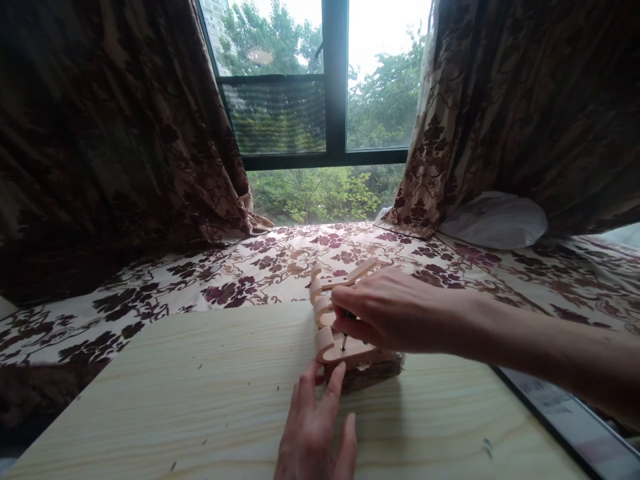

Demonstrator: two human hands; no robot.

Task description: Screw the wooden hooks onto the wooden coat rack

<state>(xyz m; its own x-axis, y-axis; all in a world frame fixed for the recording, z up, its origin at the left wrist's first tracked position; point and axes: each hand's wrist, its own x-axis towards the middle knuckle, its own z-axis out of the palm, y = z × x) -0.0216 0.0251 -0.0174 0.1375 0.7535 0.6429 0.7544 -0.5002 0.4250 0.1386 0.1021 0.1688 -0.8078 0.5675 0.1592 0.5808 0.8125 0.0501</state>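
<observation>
A pale wooden piece with several curved hooks (pixel 326 343) lies on top of a dark, rough-sided block (pixel 373 375) on the light wooden board. My right hand (pixel 370 310) is closed round a small screwdriver (pixel 345 341), whose metal shaft points down at a hole or screw in the nearest wooden part. Most of its handle is hidden in the fingers. Nearer to me, my left hand (pixel 315 427) has its fingers apart, with the fingertips against the near edge of the hooked piece and the block. The farther hooks show beyond my right hand.
The light wooden board (pixel 200 387) carries small dark specks. Behind it spreads a flower-patterned cloth (pixel 280 257) before a window. A white plastic bag (pixel 495 220) lies at the back right. A dark-edged flat panel (pixel 560 413) is at the lower right, under my right forearm.
</observation>
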